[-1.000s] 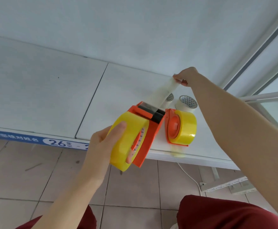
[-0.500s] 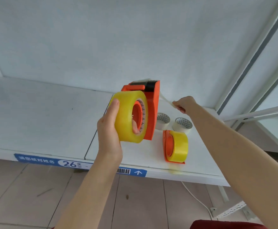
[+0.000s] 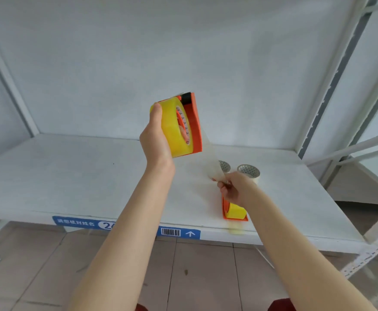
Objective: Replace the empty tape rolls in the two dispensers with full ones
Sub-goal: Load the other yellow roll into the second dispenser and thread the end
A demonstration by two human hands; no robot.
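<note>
Dispenser [image 3: 194,124] raised higher, full yellow roll [image 3: 174,129] inside.

Count, head view.

Tape dispensers, orange: 2. One dispenser [image 3: 196,122] raised above the shelf, one dispenser [image 3: 226,209] standing on the shelf [image 3: 71,176].

Full yellow tape rolls: 2. One roll [image 3: 172,129] mounted in the raised dispenser, one roll [image 3: 236,211] in the standing dispenser.

Empty tape cores: 2. One core [image 3: 225,166] partly hidden behind a pulled clear tape strip [image 3: 210,158], one core [image 3: 248,171] just beside it.

Hands: 2, left hand [image 3: 154,140] and right hand [image 3: 235,187].

Blue shelf labels: 1 [image 3: 125,227], partly covered by a forearm.
</note>
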